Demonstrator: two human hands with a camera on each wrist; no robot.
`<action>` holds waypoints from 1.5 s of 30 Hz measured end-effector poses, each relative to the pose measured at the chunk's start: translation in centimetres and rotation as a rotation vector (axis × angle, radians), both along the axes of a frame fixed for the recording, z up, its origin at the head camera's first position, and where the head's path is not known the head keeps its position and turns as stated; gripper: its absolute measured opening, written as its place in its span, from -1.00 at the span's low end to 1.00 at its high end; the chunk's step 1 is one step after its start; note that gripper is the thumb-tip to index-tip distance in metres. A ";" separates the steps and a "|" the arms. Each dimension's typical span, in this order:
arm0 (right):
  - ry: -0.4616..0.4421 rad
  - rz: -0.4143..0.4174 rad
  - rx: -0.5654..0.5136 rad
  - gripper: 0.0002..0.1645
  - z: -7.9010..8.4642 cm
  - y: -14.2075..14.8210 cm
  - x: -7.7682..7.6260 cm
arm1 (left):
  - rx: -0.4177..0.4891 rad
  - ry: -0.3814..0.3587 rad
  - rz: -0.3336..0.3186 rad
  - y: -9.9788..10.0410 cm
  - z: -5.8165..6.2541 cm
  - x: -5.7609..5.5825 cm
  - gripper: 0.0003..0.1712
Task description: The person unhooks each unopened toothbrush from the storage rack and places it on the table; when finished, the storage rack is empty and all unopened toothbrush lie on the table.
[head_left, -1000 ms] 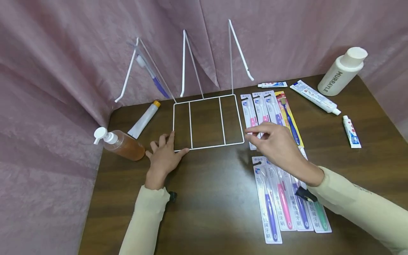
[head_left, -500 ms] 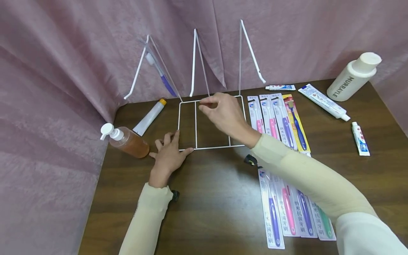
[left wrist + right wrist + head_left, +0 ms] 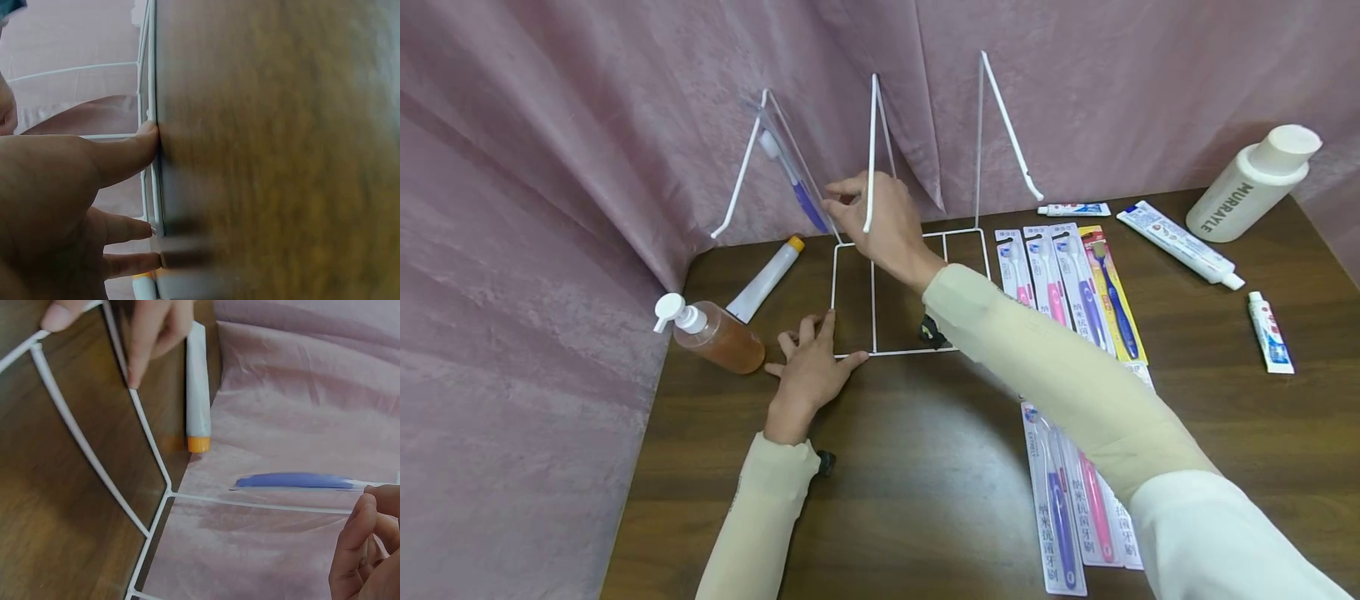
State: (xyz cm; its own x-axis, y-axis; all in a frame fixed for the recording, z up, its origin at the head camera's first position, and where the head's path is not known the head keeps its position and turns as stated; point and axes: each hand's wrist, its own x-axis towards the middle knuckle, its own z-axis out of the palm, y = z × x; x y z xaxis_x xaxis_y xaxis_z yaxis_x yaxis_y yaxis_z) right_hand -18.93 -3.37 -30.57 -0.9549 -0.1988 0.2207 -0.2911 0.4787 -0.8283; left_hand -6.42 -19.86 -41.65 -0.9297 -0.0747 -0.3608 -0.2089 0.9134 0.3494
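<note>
A white wire rack (image 3: 873,308) with three raised, slanting arms stands at the back of the brown table. From its left arm hangs a packaged toothbrush (image 3: 805,200) with a purple handle. My right hand (image 3: 886,218) is raised behind the middle arm, thumb and index finger bent toward each other, their tips right beside that toothbrush. In the right wrist view the fingertips overlap the end of the toothbrush pack (image 3: 294,481). My left hand (image 3: 811,377) presses the rack's front left corner with spread fingers. Its thumb (image 3: 134,150) lies on the front bar in the left wrist view.
A pump bottle (image 3: 722,340) and a yellow-capped tube (image 3: 765,279) lie left of the rack. Several packaged toothbrushes (image 3: 1084,287) lie in two rows at right. Beyond them are three toothpaste tubes, one large (image 3: 1180,243), and a white bottle (image 3: 1243,187). A pink curtain hangs behind.
My right hand has moved left, from beside the packaged toothbrushes across the rack, and up to the hanging toothbrush. The left hand stays on the rack's corner. The head view has shifted slightly.
</note>
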 end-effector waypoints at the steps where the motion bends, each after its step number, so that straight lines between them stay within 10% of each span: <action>1: -0.011 -0.015 0.007 -0.61 0.2 -0.4 -0.3 | 0.000 0.001 -0.001 0.0 0.1 0.0 0.18; 19: -0.017 -0.036 -0.052 -0.65 0.2 -3.9 -3.1 | 0.022 0.033 0.015 1.0 -0.2 0.9 0.14; 45: -0.032 -0.027 -0.226 -0.73 0.4 -1.0 -1.0 | -0.017 0.028 0.011 0.3 -0.3 0.3 0.17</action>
